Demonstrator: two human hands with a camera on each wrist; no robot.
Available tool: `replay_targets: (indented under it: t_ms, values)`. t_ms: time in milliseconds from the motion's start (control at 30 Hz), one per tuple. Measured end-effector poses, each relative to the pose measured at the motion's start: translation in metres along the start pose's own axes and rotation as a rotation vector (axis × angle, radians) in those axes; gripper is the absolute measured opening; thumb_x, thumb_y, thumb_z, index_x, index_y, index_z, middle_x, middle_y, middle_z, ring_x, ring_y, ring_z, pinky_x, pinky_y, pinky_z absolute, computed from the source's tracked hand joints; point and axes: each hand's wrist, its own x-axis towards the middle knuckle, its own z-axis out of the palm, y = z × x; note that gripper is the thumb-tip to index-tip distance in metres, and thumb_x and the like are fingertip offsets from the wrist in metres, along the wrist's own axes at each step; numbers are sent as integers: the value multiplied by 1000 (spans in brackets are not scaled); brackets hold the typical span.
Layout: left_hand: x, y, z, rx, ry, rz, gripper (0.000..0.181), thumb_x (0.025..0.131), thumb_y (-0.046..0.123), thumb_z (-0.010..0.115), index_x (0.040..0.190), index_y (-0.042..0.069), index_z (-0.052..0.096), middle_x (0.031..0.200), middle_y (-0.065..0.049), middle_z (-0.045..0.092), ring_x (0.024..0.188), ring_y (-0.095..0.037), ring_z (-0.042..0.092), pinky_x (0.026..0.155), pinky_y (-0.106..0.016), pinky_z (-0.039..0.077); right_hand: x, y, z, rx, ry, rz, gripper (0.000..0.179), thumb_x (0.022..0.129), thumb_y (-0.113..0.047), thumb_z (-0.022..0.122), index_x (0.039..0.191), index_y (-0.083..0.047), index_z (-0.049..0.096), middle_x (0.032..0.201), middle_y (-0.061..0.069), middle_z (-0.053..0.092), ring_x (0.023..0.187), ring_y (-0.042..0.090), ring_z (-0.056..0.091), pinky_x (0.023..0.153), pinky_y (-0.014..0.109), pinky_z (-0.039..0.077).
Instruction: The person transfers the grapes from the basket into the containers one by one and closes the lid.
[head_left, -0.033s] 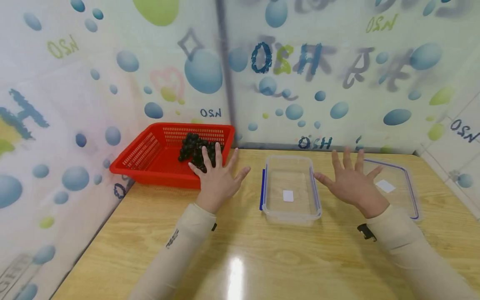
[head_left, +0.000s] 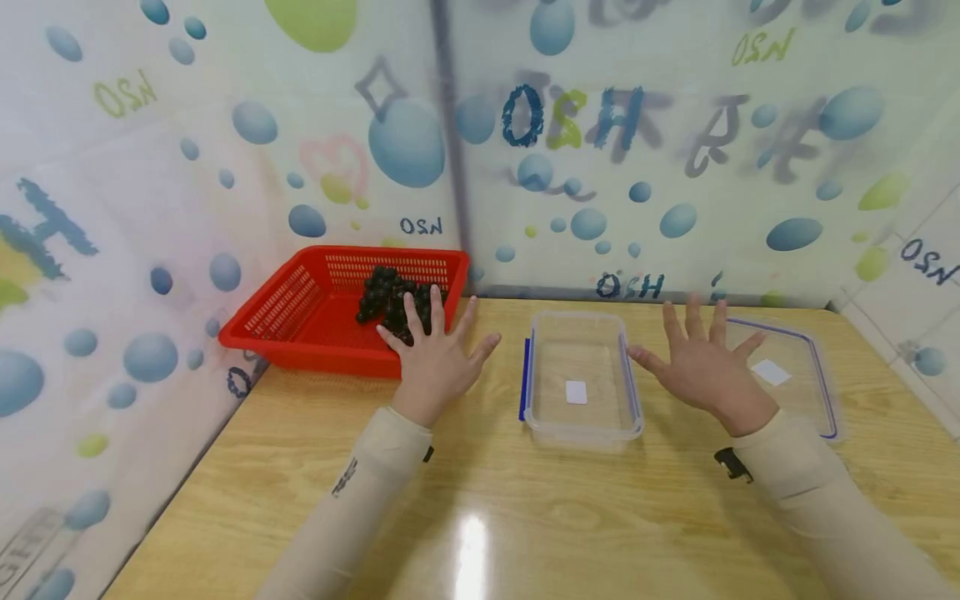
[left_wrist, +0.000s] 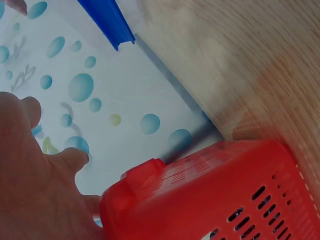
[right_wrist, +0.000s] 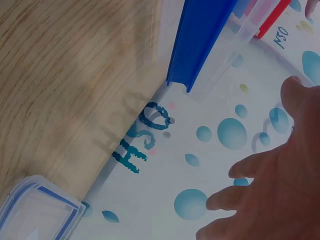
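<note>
Fingers spread, my left hand (head_left: pixel 437 367) hovers by the near right corner of a red plastic basket (head_left: pixel 330 360), holding nothing. Inside the basket's right half lie dark grapes (head_left: pixel 384 292), partly hidden behind the fingers. My right hand (head_left: pixel 708 367) is also spread and holds nothing, between a clear plastic container (head_left: pixel 585 432) and its flat lid (head_left: pixel 813 392). The container has no lid on it, and a blue clip (head_left: pixel 524 379) hangs at its left side. In the left wrist view the red basket (left_wrist: pixel 210 195) fills the lower right, beside the hand.
A wooden table (head_left: pixel 525 517) carries all of these things. Behind it hangs a printed curtain (head_left: pixel 495 192) with bubbles and letters, and the same print covers the left side. A white label (head_left: pixel 576 392) shows at the container. Another white label (head_left: pixel 771 372) is on the lid.
</note>
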Motion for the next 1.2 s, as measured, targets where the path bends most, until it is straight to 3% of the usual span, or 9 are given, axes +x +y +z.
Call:
replay_targets:
  t_ms: [133,333,467,733,967,1200]
  values:
    - [0,0,0,-5,1,6,75,92,75,22,157,39,10,160,-13,-17,139,-49,-22,93,-80,-12,2,3,1,46,-4,-24,96,97,-68,28,155,3,-1,153,36,-12,133,57,-22,88,83,-10]
    - [0,-1,-3,-27,18,29,72,95,72,23,157,39,9,160,-11,-16,140,-49,-19,96,-79,-7,3,8,4,338,21,-168,88,103,-51,40,154,-8,-18,158,22,-18,142,47,-11,106,70,2]
    - [0,-2,-3,-36,20,35,71,95,71,22,157,39,8,160,-11,-16,140,-48,-19,97,-79,-6,1,10,7,445,24,-218,86,104,-45,43,154,-11,-18,159,18,-17,144,45,-5,109,65,8]
    - [0,-4,-2,-56,6,29,72,95,71,23,157,38,9,160,-12,-16,141,-47,-20,98,-78,-7,-1,13,13,495,12,-223,77,106,-41,40,157,-9,-7,160,25,-2,142,49,6,108,66,14]
    - [1,-4,-3,-65,-12,23,72,95,71,23,157,39,8,160,-12,-16,140,-46,-21,99,-77,-7,-3,14,20,544,-6,-220,67,107,-33,39,155,5,9,154,31,19,137,50,26,106,62,25]
    - [1,-4,-3,-61,-22,22,71,95,71,23,156,40,4,161,-12,-16,141,-47,-20,99,-77,-7,-3,14,31,523,-27,-211,61,107,-27,41,152,8,19,150,33,28,133,51,34,104,61,30]
